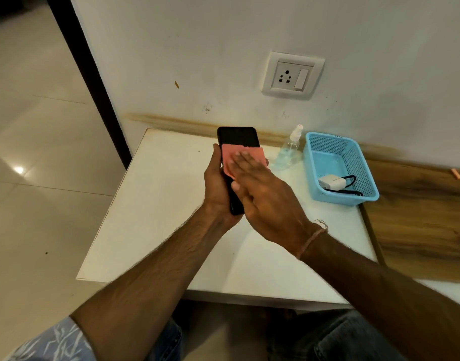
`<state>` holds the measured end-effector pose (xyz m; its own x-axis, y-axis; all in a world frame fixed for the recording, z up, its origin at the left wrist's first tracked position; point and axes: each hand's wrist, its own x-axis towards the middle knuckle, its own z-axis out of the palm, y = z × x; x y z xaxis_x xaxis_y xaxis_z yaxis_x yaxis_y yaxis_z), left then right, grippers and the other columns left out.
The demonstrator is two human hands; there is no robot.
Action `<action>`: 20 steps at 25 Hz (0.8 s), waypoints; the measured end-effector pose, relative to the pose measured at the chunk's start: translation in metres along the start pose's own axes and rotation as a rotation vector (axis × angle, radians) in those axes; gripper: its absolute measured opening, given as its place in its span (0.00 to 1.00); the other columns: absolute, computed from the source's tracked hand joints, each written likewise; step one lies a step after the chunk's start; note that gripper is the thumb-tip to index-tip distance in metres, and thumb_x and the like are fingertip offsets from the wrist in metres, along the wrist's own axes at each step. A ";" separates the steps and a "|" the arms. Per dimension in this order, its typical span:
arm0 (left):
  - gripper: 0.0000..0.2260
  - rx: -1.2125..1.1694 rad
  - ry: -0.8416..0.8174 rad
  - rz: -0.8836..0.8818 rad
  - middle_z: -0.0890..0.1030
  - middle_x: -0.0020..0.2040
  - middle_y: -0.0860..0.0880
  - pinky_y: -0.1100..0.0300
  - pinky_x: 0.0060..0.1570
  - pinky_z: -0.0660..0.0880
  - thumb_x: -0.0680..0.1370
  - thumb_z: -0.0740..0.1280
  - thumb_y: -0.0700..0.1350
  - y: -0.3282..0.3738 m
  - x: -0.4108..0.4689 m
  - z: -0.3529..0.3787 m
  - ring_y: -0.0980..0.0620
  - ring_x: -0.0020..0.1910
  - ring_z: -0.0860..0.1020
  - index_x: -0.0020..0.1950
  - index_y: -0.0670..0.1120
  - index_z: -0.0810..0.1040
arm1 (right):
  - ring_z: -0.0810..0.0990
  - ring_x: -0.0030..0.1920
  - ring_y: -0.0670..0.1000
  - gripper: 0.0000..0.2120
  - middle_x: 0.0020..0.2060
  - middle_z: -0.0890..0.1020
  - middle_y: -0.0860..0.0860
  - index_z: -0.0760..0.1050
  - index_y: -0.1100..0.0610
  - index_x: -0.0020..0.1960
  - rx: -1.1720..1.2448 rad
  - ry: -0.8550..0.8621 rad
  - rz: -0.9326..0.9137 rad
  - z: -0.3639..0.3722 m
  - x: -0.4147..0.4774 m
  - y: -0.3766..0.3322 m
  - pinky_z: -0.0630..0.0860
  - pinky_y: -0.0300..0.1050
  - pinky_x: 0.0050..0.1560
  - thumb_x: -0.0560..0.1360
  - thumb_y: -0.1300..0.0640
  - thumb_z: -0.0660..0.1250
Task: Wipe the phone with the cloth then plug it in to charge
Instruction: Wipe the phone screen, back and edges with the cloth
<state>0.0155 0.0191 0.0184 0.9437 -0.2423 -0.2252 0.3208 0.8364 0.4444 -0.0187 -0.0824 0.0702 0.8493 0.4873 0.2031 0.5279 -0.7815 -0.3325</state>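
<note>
Left hand grips the black phone from the side & back, thumb up along its left edge, holding it above the white table, screen facing up. Right hand lies flat, fingers straight, pressing the pink cloth onto the mid part of the screen. The top of the glass is bare; the lower part is hidden under the palm.

To wipe well, imo: light, even pressure, full strokes top to bottom incl. corners & edges, w/ the left grip firm so the phone can't slip. Cloth is small, so keep it under the fingertips, not bunched.

Further back on the table is a clear spray bottle w/ some liquid in it, just beside a blue perforated basket. Inside the basket, at its near end, are a white charger adapter & a black cable; the rest of it is bare.

On the wall above is a white socket w/ a switch, nothing plugged in. Charging not yet begun.
</note>
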 end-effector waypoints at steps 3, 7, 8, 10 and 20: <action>0.30 0.028 0.011 -0.012 0.85 0.56 0.40 0.50 0.51 0.83 0.80 0.56 0.66 -0.001 -0.001 0.005 0.43 0.53 0.85 0.61 0.44 0.84 | 0.50 0.77 0.47 0.23 0.77 0.55 0.51 0.55 0.55 0.77 -0.034 0.070 0.127 -0.010 0.017 0.021 0.47 0.39 0.75 0.83 0.53 0.51; 0.26 0.044 0.019 -0.025 0.84 0.59 0.42 0.49 0.58 0.79 0.81 0.57 0.64 -0.010 -0.005 0.010 0.44 0.56 0.84 0.65 0.46 0.81 | 0.51 0.77 0.51 0.23 0.76 0.57 0.54 0.56 0.58 0.76 -0.051 0.133 0.188 -0.008 0.048 0.014 0.45 0.41 0.73 0.83 0.54 0.51; 0.26 0.021 0.008 -0.012 0.82 0.63 0.42 0.49 0.62 0.76 0.82 0.58 0.63 -0.011 -0.005 0.008 0.45 0.60 0.82 0.68 0.46 0.79 | 0.51 0.77 0.51 0.22 0.76 0.57 0.54 0.57 0.58 0.76 -0.039 0.121 0.164 -0.004 0.048 0.008 0.46 0.44 0.75 0.83 0.54 0.52; 0.25 -0.019 -0.009 0.011 0.79 0.68 0.45 0.51 0.69 0.72 0.83 0.57 0.60 -0.010 -0.004 0.004 0.45 0.68 0.77 0.73 0.47 0.74 | 0.52 0.77 0.51 0.22 0.76 0.59 0.52 0.59 0.57 0.76 -0.005 0.070 0.087 0.004 0.038 -0.002 0.53 0.52 0.76 0.82 0.56 0.54; 0.28 0.088 0.050 -0.018 0.86 0.55 0.43 0.51 0.50 0.82 0.81 0.56 0.65 -0.006 0.001 0.005 0.44 0.51 0.85 0.58 0.46 0.85 | 0.51 0.77 0.48 0.23 0.77 0.56 0.51 0.56 0.56 0.76 -0.043 0.116 0.187 -0.010 0.030 0.030 0.52 0.44 0.76 0.83 0.53 0.52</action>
<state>0.0144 0.0113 0.0196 0.9333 -0.2298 -0.2758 0.3453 0.7851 0.5142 0.0225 -0.0950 0.0751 0.9258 0.2857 0.2474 0.3584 -0.8713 -0.3353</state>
